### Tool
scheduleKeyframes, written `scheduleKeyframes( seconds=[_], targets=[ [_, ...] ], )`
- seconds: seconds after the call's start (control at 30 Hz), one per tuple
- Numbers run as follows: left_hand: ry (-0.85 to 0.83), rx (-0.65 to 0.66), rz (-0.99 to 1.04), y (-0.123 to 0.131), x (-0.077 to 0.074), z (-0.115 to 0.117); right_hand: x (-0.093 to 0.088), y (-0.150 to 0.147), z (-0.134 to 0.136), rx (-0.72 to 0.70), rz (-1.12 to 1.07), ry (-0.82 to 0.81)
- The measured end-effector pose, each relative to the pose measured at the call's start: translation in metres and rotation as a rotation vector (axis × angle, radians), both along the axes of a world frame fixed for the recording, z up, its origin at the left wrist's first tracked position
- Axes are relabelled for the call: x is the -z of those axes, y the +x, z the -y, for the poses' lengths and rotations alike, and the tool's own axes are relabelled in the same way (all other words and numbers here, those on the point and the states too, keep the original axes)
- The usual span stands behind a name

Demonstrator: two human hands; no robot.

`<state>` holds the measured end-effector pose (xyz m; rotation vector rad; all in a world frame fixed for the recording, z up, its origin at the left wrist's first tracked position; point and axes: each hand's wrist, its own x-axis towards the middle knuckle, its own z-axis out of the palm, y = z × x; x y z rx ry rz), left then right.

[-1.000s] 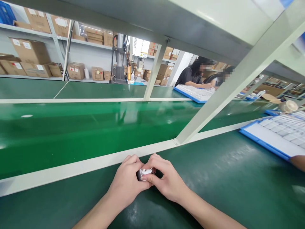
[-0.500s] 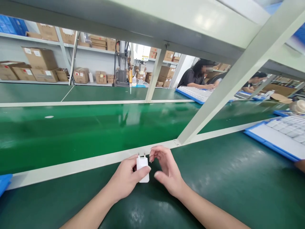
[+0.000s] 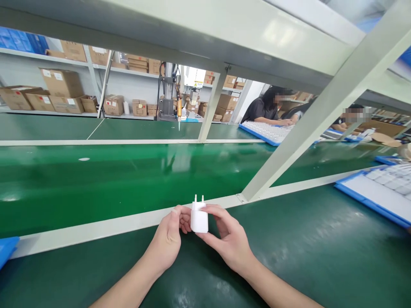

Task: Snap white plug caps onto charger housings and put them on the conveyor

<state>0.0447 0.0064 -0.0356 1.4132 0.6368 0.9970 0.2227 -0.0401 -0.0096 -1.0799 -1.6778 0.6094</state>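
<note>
The white charger (image 3: 199, 220) stands upright in the air just above the near edge of the dark green bench mat (image 3: 321, 252), its 2 metal prongs (image 3: 195, 198) pointing up and slightly away from the person, so its long axis runs roughly vertical. It sits between the 2 hands, touching both. The right hand (image 3: 229, 240) pinches it, thumb on the upper right shoulder and fingers under the base and back. The left hand (image 3: 168, 241) closes narrowly on the left face with thumb and curled fingertips, a lighter hold as far as can be told. Neither hand is clearly nearer; the body lies centred between them, prongs free of both. Just beyond runs the pale rail (image 3: 96, 227), then the glossy green belt (image 3: 128, 179). A slanted frame strut (image 3: 321, 112) rises to the right, with a blue tray (image 3: 359, 196) of white parts past it. Across the belt, other people (image 3: 265, 109) work at another tray, before shelves of cardboard boxes (image 3: 58, 92).
</note>
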Motion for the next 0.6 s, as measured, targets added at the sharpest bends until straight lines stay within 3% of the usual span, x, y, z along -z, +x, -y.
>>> scheduleKeyframes(
  seconds=[0.2,0.4,0.6],
  targets=[
    [-0.017,-0.059,0.035,0.005,-0.001,-0.005,0.007,0.027,-0.018,0.283,0.029,-0.044],
    [0.033,-0.078,-0.006,0.013,0.001,-0.013,0.008,0.048,-0.051,0.435,0.197,-0.007],
    [0.118,-0.081,-0.161,0.009,-0.006,-0.016,0.015,0.061,-0.082,0.577,0.661,0.203]
  ],
)
